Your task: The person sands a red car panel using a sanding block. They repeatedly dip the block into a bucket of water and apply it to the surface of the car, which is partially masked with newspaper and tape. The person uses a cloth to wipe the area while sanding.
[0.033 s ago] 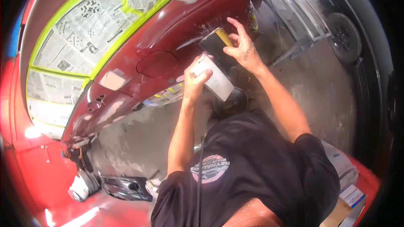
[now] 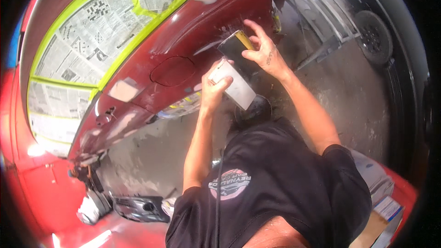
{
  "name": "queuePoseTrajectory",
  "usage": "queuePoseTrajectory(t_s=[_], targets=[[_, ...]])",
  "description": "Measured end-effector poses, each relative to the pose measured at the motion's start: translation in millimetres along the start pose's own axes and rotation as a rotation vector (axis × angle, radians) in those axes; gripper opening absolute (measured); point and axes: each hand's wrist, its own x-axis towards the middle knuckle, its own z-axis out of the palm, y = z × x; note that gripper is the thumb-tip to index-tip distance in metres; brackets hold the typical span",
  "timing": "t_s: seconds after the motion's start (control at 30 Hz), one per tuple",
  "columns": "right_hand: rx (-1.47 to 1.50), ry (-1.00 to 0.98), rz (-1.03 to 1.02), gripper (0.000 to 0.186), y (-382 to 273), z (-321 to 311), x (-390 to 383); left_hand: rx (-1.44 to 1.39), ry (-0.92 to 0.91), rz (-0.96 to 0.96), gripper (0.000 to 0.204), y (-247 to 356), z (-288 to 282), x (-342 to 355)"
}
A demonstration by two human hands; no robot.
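Observation:
My left hand [image 2: 214, 87] grips a pale, flat rectangular piece [image 2: 236, 87], thumb across its face and fingers behind. It slants down toward my body. Just beyond it, my right hand [image 2: 266, 56] pinches a dark flat piece [image 2: 233, 47] with a yellow edge strip [image 2: 244, 39] between thumb and curled fingers; the index finger points up and away. The two pieces come close at their left corners, and I cannot tell whether they join. Behind both hands is the dark red car body panel [image 2: 209, 27], with scuffed, pale patches.
Newspaper [image 2: 87, 41] edged with yellow-green tape masks the car's windows. A round fuel door [image 2: 172, 71] lies left of my hands. Below them a dark round object [image 2: 253, 110] stands on the grey floor. A wheel [image 2: 373, 36] is at right, a black car part [image 2: 140, 206] at lower left.
The view has shifted very slightly. Both hands keep the same grip and nearly the same place.

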Motion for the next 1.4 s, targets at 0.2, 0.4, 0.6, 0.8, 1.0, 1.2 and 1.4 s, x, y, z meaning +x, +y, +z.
queuePoseTrajectory(t_s=[0.2, 0.4, 0.6, 0.8, 1.0, 1.2, 1.4], targets=[[-0.453, 0.096, 0.025, 0.027, -30, 54, 24, 0.043, -0.101, 0.109, 0.051, -1, -64, 12], [-0.748, 0.467, -0.108, 0.021, -45, 84, 50, -0.091, -0.183, 0.045, 0.047, -4, -104, 25], [-0.711, 0.094, -0.246, 0.046, -59, 115, 32, -0.138, -0.190, 0.178, 0.049, 19, -100, 53], [-0.418, -0.103, -0.074, 0.041, -66, 82, 19, -0.127, -0.161, 0.153, 0.057, 22, -82, 48], [-0.488, -0.059, -0.031, 0.032, -80, 60, 16, -0.055, -0.073, 0.190, 0.063, 27, -47, 27], [-0.241, 0.035, -0.109, 0.023, -58, 52, 12, -0.070, 0.003, 0.190, 0.067, 33, -23, 7], [0.033, -0.144, 0.030, 0.036, -69, 54, 14, -0.020, 0.024, 0.264, 0.064, 23, -38, 24]])
